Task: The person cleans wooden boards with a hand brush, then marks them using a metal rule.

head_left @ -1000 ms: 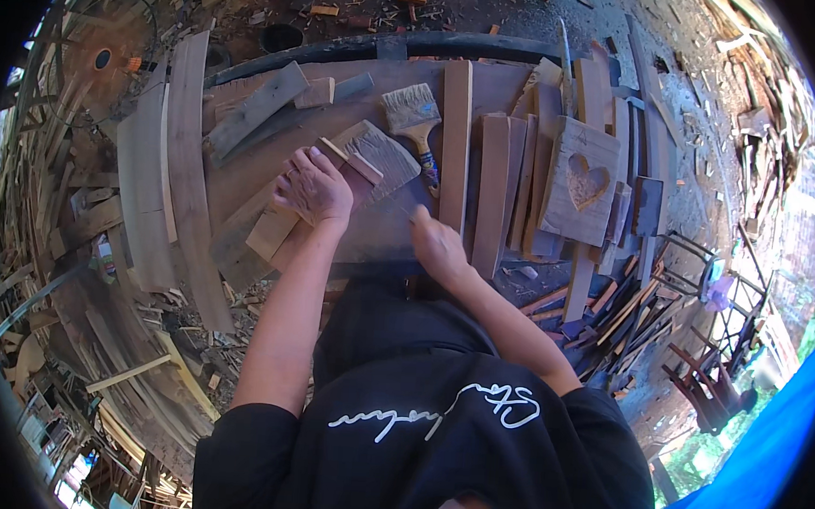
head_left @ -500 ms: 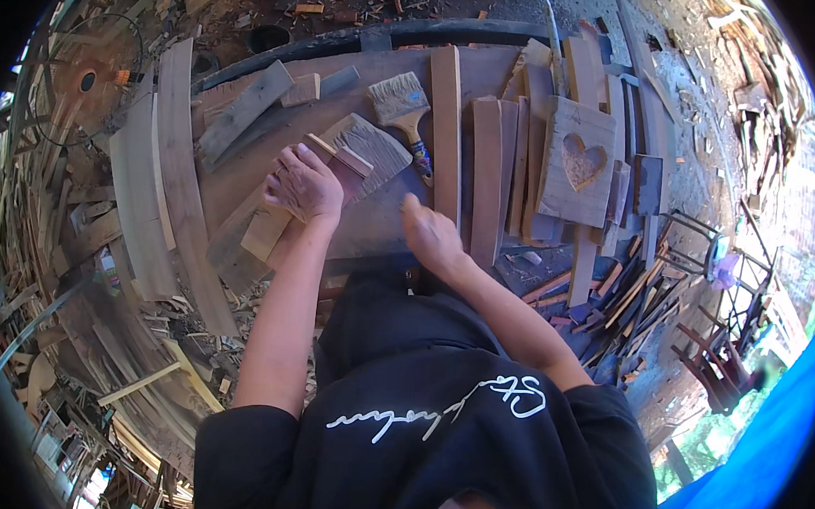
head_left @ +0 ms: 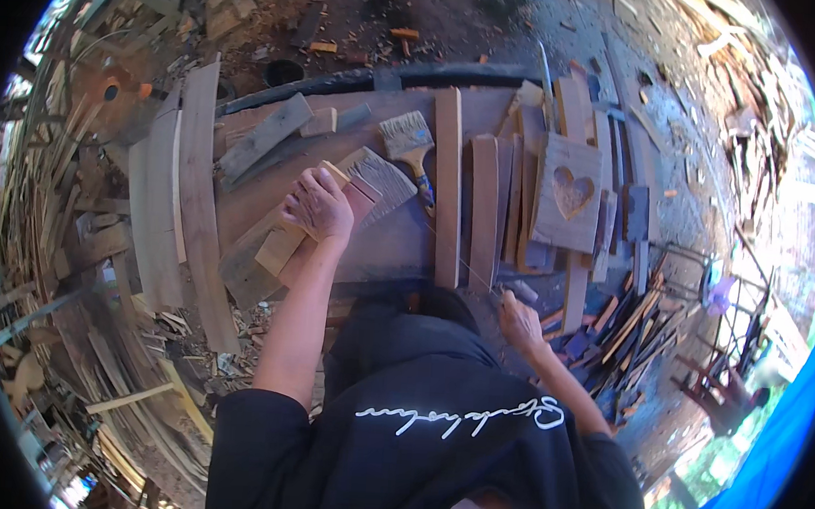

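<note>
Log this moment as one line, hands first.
left hand: on wood pieces; right hand: lower right, grip unclear; paintbrush: on bench; heart-carved board: atop slats

Colours: browns and greys, with black and blue.
Block (head_left: pixel 363 194) reddish-brown; board (head_left: pixel 391 182) grey-brown, dark wavy streaks; brush (head_left: pixel 408 141) bristles pale grey-beige; heart-cut panel (head_left: pixel 564 228) grey-brown, recess tan; shirt (head_left: pixel 452 464) black, white script; sheet (head_left: pixel 766 448) bright blue.

The left arm (head_left: pixel 295 322) reaches far, the left hand (head_left: pixel 322 206) knuckles-up with fingers (head_left: pixel 314 181) bent; the right hand (head_left: pixel 520 321) is nearer, rightward, fingers curled in.
</note>
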Demonstrator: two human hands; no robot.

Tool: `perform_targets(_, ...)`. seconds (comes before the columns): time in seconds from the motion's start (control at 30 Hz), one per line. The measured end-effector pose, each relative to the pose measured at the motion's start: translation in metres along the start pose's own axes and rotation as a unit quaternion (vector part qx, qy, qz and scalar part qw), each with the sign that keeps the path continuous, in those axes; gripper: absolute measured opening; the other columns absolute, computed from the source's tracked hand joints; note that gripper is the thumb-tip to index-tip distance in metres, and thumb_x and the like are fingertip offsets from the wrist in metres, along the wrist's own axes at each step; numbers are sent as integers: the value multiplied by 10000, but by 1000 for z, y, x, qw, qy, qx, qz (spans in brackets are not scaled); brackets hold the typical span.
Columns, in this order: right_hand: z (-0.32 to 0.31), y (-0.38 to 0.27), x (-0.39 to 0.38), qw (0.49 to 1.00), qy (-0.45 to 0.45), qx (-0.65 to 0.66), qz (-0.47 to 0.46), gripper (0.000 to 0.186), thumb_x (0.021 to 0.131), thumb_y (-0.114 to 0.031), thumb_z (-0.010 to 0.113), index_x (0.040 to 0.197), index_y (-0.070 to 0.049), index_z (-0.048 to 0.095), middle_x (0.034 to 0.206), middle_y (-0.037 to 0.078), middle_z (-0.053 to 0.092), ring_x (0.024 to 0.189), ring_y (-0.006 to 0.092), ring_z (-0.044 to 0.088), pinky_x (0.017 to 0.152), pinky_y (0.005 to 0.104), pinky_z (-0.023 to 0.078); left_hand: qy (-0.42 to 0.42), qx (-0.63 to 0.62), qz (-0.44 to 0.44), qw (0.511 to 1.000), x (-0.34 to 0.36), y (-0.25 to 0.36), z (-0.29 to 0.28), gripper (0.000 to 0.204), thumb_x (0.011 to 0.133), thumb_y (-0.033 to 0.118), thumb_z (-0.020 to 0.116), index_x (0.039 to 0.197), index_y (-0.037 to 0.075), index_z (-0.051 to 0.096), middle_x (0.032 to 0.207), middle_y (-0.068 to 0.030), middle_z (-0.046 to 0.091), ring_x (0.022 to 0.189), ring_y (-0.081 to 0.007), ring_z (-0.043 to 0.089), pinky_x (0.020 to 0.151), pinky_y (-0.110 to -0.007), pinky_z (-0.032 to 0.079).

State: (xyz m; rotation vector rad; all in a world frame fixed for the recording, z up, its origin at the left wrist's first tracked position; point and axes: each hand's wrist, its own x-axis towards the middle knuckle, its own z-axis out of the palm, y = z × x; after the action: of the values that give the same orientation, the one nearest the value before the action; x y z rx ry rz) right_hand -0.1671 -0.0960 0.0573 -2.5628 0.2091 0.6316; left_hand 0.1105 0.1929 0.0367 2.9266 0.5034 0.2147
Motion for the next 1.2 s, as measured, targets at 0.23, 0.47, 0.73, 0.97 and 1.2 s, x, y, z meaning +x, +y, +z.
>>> perform_targets(0.23, 1, -8, 26, 992, 94, 82, -35, 164, 945, -171, 516, 923, -31, 433, 721, 272, 600, 723, 464, 601, 628, 550, 458, -149, -94, 153, 972, 13, -40, -35, 669, 873, 605, 531, 1353, 155, 413, 1256, -144, 557, 1159, -359, 492, 951, -557, 300)
perform_targets(0.47, -13, -21, 48, 990, 69, 87, -87, 152, 956, -138, 503, 883, -24, 434, 703, 276, 587, 682, 480, 594, 572, 538, 444, -188, -136, 193, 953, 43, -71, -21, 799, 805, 691, 561, 1353, 126, 425, 1293, -170, 546, 1195, -367, 505, 975, -534, 361)
perform_targets(0.73, -39, -55, 72, 990, 82, 67, -98, 139, 957, -137, 536, 940, -18, 467, 718, 249, 590, 700, 460, 603, 591, 505, 440, -240, -154, 172, 943, 39, -79, -38, 755, 774, 549, 690, 1314, 88, 433, 1237, -200, 544, 1144, -363, 542, 952, -545, 412)
perform_targets(0.97, -49, -81, 86, 992, 90, 57, -71, 150, 969, -156, 526, 988, -10, 496, 729, 248, 596, 690, 440, 611, 584, 480, 447, -196, -245, 176, 933, 60, -117, -39, 716, 766, 436, 744, 1295, 69, 429, 1122, -190, 603, 1011, -379, 605, 829, -464, 502)
perform_targets(1.2, -41, -98, 87, 992, 89, 68, -62, 160, 979, -171, 524, 1024, -19, 505, 754, 236, 596, 689, 425, 614, 602, 452, 462, 58, -105, 32, 992, 153, -231, 7, 870, 756, 417, 750, 1455, 114, 329, 1039, -182, 624, 973, -370, 601, 869, -509, 450)
